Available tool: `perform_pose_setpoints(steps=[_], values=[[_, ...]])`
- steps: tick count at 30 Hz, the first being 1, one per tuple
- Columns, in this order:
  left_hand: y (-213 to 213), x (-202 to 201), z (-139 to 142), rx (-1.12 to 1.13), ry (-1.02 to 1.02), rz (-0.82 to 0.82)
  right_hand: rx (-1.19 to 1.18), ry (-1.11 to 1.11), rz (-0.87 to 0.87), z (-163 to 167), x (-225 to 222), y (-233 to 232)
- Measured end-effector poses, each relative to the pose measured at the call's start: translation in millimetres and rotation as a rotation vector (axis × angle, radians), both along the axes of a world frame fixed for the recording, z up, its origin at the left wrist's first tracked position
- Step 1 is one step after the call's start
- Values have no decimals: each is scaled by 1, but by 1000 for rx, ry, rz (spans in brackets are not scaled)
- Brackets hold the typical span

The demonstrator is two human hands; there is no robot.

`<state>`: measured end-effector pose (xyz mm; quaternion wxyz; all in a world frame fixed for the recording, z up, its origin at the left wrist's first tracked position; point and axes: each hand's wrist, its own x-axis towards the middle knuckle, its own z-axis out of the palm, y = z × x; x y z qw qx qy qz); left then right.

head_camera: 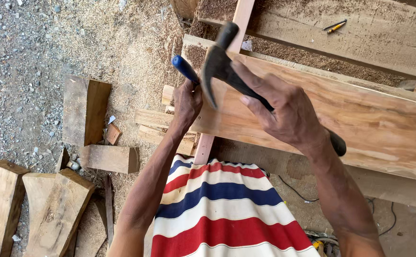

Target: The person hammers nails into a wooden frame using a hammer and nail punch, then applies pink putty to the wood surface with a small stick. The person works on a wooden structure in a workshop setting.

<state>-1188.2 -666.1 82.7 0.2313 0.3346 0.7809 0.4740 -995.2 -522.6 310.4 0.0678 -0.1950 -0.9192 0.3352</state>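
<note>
A view from above of a person's two bare hands at work over timber. The right hand (291, 114) is closed around the dark handle of a black claw hammer (220, 66), its grip wrapped tight low on the shaft, with the forefinger stretched along it, probably to steady the aim. The hammer head hangs just above and beside the left hand (186, 102), raised over a wide reddish-brown wooden plank (360, 114) that runs across the right half of the scene.

The left hand's grip is pressed shut around a tool with a blue handle (185, 69), likely a chisel, held with the handle end up under the hammer head. Its working end is hidden behind the hand, so what it bites into cannot be seen.

A narrow pale wooden batten (242, 16) runs from the top edge down under the plank and hands. Below, a red, white and blue striped cloth (217, 209) covers the person's lap or knee. To the left, rough wooden offcuts (51, 204) lie on gravel and sawdust ground (22, 62). A pencil (335, 26) rests on a further board at top right. The end of the hammer handle is partly hidden behind the right wrist.
</note>
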Motion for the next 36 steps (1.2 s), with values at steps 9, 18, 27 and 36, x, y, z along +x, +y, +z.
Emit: perform_pose_setpoints(steps=[9,18,27,36], values=[[0,10,-1,90,175,-42,216,306,192,53,-36,9],[8,7,16,162,212,-57,322,-218,276,19,-73,8],[-16,12,7,206,83,-1,135,-36,192,42,-26,1],[-18,21,-4,220,-254,175,-225,-43,-149,3,32,-10]])
